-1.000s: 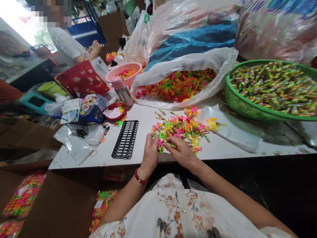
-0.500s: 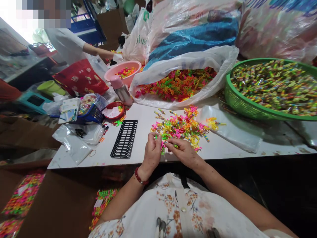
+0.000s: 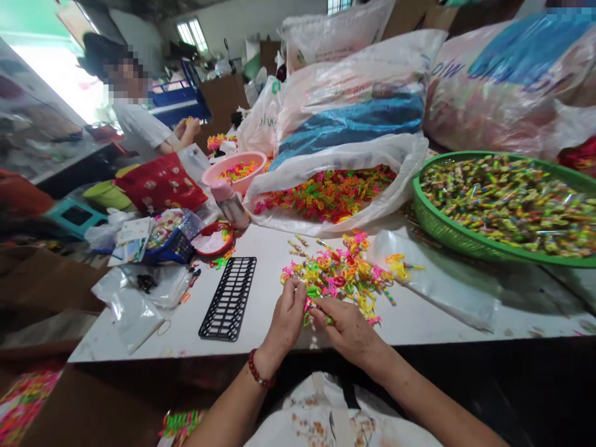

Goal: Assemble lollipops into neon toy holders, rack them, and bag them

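My left hand (image 3: pixel 287 315), with a red bead bracelet at the wrist, is closed with fingertips pinched at the near edge of a pile of small bright plastic pieces (image 3: pixel 347 264). Whatever it pinches is hidden by the fingers. My right hand (image 3: pixel 347 326) is close beside it, closed, thumb and forefinger together; a bit of green shows at its fingers, too small to name. Pink and green pieces lie just beyond and between the hands. Left of them, a black slotted plastic rack (image 3: pixel 228 299) lies flat on the white table (image 3: pixel 265 248).
A green basket (image 3: pixel 421 205) of striped pieces stands right, near a clear plastic bag (image 3: pixel 459 292). Behind the pile lies an open white sack (image 3: pixel 367 220) of coloured pieces. A pink-lidded flask (image 3: pixel 230 205), pink basin (image 3: pixel 258 162) and red basket (image 3: pixel 216 249) stand left. A co-worker (image 3: pixel 139 127) is farther back.
The view has tilted up, so the table sits lower. My hands stay close together at the pile's edge. The co-worker's hands have drawn back from beside the pink basin and are now raised.
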A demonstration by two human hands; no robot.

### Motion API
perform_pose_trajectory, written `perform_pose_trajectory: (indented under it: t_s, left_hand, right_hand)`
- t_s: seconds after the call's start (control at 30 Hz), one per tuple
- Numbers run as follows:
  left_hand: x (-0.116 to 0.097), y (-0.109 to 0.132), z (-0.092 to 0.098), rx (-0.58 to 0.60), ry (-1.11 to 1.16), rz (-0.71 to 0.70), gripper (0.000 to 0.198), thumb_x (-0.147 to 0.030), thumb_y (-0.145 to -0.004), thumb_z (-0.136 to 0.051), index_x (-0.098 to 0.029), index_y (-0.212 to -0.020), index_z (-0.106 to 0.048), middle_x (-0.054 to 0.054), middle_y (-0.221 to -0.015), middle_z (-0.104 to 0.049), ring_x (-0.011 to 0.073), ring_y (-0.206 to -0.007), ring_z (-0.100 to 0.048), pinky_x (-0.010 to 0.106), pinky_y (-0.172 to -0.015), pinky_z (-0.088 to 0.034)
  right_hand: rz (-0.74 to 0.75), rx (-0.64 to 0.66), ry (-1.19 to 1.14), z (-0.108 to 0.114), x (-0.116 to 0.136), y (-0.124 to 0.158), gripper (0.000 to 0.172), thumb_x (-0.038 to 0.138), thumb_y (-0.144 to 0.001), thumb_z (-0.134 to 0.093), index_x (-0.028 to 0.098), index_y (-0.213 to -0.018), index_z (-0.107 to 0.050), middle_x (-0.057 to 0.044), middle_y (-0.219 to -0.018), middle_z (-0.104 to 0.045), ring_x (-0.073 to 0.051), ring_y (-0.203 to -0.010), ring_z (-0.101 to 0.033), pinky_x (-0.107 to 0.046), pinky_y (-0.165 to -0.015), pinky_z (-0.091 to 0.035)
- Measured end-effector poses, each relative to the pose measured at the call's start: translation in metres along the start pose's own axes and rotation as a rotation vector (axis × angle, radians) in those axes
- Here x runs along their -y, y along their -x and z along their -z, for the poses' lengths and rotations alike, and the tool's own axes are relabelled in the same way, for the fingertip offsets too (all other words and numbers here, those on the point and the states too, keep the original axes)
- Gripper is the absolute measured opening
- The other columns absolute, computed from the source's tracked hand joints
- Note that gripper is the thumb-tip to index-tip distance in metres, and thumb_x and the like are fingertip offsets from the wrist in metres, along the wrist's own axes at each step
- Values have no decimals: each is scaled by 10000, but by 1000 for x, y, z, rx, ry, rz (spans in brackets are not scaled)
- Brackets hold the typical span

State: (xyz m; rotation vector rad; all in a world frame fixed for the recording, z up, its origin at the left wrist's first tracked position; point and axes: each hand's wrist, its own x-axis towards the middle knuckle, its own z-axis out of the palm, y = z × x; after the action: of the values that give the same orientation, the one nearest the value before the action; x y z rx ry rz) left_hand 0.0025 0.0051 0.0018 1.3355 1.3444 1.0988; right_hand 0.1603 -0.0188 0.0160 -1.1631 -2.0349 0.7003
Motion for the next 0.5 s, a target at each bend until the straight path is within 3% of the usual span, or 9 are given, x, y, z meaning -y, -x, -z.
perform_pose_trajectory:
  t_s: [0.13, 0.27, 0.4, 0.5]
  left_hand:
    - [-10, -57, 3, -4, -98, -86, 287, -455, -957, -439, -216, -893, -584, -2, -770, -578, 145, -706, -514, 249, -669, -383]
    - [-14, -148, -4, -50, -359, -104, 170, -328, -880, -542, -190, -818, -619, 23, -792, -641, 159, -748, -572, 251, -698, -412]
    - [-11, -233, -24, -115, -526, -83, 140, -215, -799, -587, -143, -880, -675, 117, -928, -691, 218, -904, -612, 294, -794, -426]
    - [-9, -273, -35, -151, -683, -41, 193, -148, -735, -600, -84, -891, -695, 223, -987, -682, 297, -1011, -619, 348, -839, -415]
  right_hand:
    - [-31, -171, 137, 31, -30, -4, 211, 316, -985, -475, 197, -978, -649, -75, -893, -688, -195, -803, -662, -312, -732, -523]
    - [-108, -346, 396, 51, -61, 3, 263, 379, -971, -480, 196, -1031, -659, -152, -1202, -630, -257, -954, -681, -368, -746, -582]
    - [-109, -378, 413, 51, -71, 15, 244, 309, -968, -453, 222, -1072, -657, -127, -1122, -660, -237, -887, -708, -344, -697, -613]
    - [-91, -350, 369, 47, -72, 25, 235, 258, -956, -452, 244, -1064, -660, -103, -1072, -678, -214, -829, -719, -313, -667, -617]
